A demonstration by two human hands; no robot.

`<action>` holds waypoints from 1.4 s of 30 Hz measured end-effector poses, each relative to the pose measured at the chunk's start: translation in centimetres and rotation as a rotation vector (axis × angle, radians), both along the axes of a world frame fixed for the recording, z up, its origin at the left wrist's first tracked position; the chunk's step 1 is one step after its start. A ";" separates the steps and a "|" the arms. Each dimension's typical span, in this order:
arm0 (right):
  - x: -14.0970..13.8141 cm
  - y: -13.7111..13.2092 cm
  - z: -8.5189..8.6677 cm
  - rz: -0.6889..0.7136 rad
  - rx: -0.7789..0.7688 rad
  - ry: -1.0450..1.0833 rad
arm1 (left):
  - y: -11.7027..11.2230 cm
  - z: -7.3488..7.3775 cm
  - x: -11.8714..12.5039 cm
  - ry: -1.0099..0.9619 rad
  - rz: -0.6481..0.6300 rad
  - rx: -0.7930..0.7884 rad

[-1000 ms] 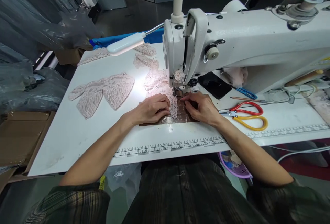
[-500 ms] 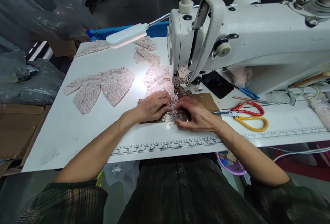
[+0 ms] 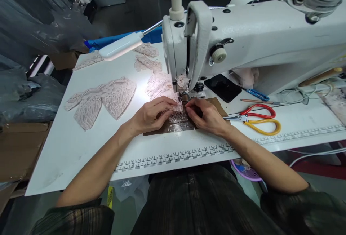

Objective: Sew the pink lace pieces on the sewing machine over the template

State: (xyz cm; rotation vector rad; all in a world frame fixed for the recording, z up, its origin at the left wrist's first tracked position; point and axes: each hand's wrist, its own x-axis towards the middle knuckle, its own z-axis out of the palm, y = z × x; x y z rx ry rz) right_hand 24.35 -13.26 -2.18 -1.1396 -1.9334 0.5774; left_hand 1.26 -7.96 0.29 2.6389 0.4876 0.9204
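Note:
A piece of pale pink lace (image 3: pixel 160 84) lies beneath the needle area of the white sewing machine (image 3: pixel 243 36). My left hand (image 3: pixel 152 116) pinches the near edge of this lace, just left of the presser foot (image 3: pixel 180 97). To the right of the foot, my right hand (image 3: pixel 207 116) has thumb and fingertips drawn together; whatever is between them is too small to make out. Both hands rest over a brown plate (image 3: pixel 173 128) set into the table. A lamp (image 3: pixel 121 45) throws bright light on the lace.
More cut lace (image 3: pixel 104 98) lies on the white table (image 3: pixel 81 155) to the left. Scissors (image 3: pixel 254 118) with red and yellow handles, blue snips (image 3: pixel 255 93) and a black phone (image 3: pixel 223 87) lie on the right. A printed ruler (image 3: pixel 173 157) runs along the front edge.
My hands have moved slightly apart, uncovering the lace edge and plate between them. My right fingers have closed together nearer the presser foot. The whole view has shifted a little.

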 end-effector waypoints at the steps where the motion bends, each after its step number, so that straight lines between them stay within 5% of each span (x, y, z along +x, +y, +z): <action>1: 0.1 0.1 0.0 -0.044 0.012 -0.024 | 0.0 0.0 0.0 -0.020 -0.009 -0.002; 6: 0.4 0.2 -0.4 -0.125 0.040 -0.137 | -0.2 -0.7 0.1 0.038 -0.066 0.024; 16: 0.4 0.3 -1.6 -0.007 0.127 -0.428 | -0.2 -1.2 0.3 0.225 -0.045 0.176; 26: 0.5 0.3 -1.7 -0.009 0.152 -0.439 | -0.4 -0.6 0.6 0.329 -0.082 0.384; 42: 1.3 0.3 -0.6 0.145 0.077 -0.444 | -1.6 0.0 0.6 0.441 -0.050 0.444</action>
